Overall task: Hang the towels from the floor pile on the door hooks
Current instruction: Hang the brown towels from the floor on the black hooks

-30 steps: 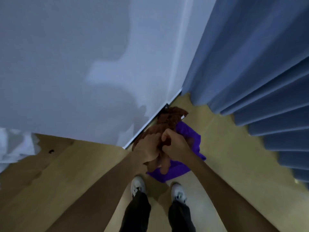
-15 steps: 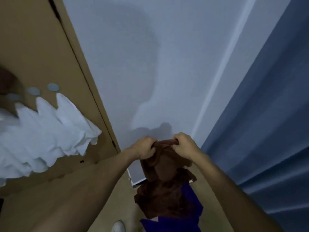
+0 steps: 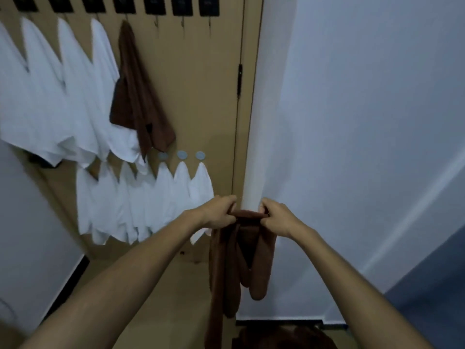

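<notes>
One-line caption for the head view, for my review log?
Both hands, left hand and right hand, grip a brown towel before a door hung with white towels.

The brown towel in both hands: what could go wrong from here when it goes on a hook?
1. The brown towel hangs long and twisted from the left hand and right hand; it may snag or bunch.
2. The free hooks sit high, so a hurried reach could miss.

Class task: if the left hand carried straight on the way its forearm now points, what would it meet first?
Probably the door, near its right edge; the left hand, gripping the brown towel, points up there. Depth is unclear.
</notes>
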